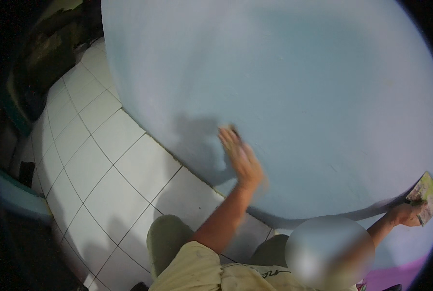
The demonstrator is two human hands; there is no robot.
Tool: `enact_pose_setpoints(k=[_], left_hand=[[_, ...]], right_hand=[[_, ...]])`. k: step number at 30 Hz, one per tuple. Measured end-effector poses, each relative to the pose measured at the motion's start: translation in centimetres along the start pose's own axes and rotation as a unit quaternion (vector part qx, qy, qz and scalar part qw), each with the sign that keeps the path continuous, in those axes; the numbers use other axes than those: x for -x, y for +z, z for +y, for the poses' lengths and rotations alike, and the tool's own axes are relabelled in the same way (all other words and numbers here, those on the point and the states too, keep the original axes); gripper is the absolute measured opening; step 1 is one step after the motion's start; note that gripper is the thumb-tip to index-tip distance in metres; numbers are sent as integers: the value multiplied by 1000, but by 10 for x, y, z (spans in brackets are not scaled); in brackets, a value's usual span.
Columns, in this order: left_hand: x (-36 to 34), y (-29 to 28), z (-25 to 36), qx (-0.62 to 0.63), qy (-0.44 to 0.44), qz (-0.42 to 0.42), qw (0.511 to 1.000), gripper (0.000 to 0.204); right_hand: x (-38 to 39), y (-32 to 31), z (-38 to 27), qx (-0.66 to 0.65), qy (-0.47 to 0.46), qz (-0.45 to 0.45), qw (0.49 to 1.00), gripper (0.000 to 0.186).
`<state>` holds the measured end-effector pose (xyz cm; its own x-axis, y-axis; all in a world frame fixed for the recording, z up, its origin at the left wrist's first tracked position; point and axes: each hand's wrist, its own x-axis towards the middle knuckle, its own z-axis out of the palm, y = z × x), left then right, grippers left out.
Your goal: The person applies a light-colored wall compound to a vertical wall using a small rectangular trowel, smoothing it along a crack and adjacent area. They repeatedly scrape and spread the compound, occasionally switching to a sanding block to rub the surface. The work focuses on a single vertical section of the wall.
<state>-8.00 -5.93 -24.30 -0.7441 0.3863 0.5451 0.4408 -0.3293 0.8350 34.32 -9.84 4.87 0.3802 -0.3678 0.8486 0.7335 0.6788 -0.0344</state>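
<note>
My left hand (239, 157) is pressed toward the pale blue wall (303, 106), its fingers over a small beige-and-dark object (232, 128) that is mostly hidden and blurred by motion. At the far right, my right hand (406, 213) grips a stained, flat rectangular plate (427, 189) like a putty scraper, close beside the wall. The shadow of my left hand falls on the wall just left of it.
White tiled floor (92, 165) runs along the foot of the wall. Dark, unclear objects (37, 68) and a teal-edged piece (22, 199) stand at the left. A purple surface (398, 266) shows at the lower right. My knees are at the bottom.
</note>
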Motion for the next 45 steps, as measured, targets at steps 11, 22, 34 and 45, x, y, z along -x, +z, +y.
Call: enact_pose_setpoints(k=[11, 22, 34, 45], left_hand=[[-51, -4, -22, 119, 64, 45, 990, 59], [-134, -14, 8, -55, -46, 85, 994, 62], [105, -43, 81, 91, 426, -377, 817, 40], [-49, -44, 179, 248, 196, -98, 944, 21]], right_hand=[[-1, 7, -7, 6, -19, -3, 1000, 43], [9, 27, -47, -50, 31, -25, 998, 45], [14, 25, -53, -94, 62, -31, 993, 43], [14, 19, -50, -109, 83, -41, 990, 43]])
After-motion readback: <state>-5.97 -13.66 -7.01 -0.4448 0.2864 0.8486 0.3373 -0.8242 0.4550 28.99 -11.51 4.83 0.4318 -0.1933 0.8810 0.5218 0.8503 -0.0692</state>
